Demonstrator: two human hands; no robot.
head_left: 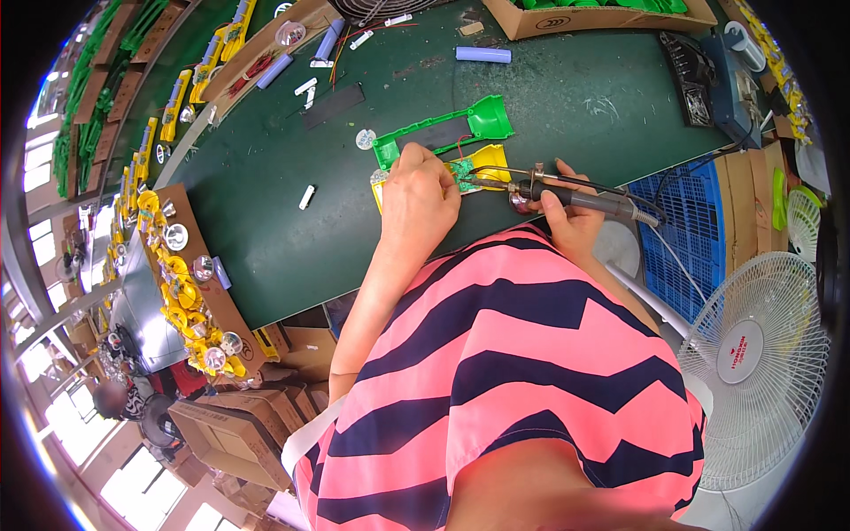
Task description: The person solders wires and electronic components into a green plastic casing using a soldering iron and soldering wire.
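Note:
My left hand (418, 199) is closed, its curled fingertips over a yellow plastic housing (491, 159) near the table's front edge. Whatever those fingers pinch is hidden. Inside the housing shows a small green circuit board (464, 173) with a red wire. My right hand (575, 226) grips a soldering iron (595, 203) by its dark handle; a thin metal feed tube runs along it. The iron's tip points left, at the board, close to my left fingers. Just beyond lies a green plastic housing (487, 119), and a round white disc (365, 139) sits beside it.
Purple cylindrical cells (483, 55) and small white pieces (306, 196) lie on the green table (292, 239). A cardboard box (602, 22) of green parts stands at the back. Yellow parts fill a cardboard tray (204, 292) on the left. A fan (753, 363) stands at right.

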